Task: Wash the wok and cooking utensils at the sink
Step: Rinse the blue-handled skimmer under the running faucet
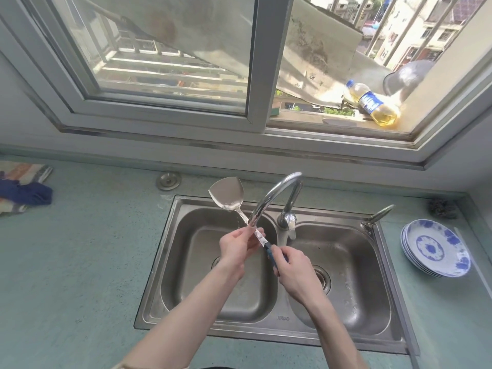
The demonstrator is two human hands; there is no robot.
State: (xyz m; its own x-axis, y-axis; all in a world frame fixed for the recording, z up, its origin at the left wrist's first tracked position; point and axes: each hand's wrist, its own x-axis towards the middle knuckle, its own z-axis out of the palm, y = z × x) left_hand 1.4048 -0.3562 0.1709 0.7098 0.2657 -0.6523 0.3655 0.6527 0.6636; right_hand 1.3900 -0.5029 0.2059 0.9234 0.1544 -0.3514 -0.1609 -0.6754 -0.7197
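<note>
Rinse spatula (229,197) | right hand (292,265) grips handle, left hand (237,245) fingers pinch shaft | I rub shaft under tap (274,194), blade over left basin (191,251).

Steel spatula (226,194) (blue handle); blue-white floral plates (436,249); teal counter (93,249).

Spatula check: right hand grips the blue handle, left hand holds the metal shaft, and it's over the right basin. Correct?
Not quite. The head view shows the spatula over the left basin, not the right one. The rest holds: the right hand grips the blue handle and the left hand holds the metal shaft.
</note>
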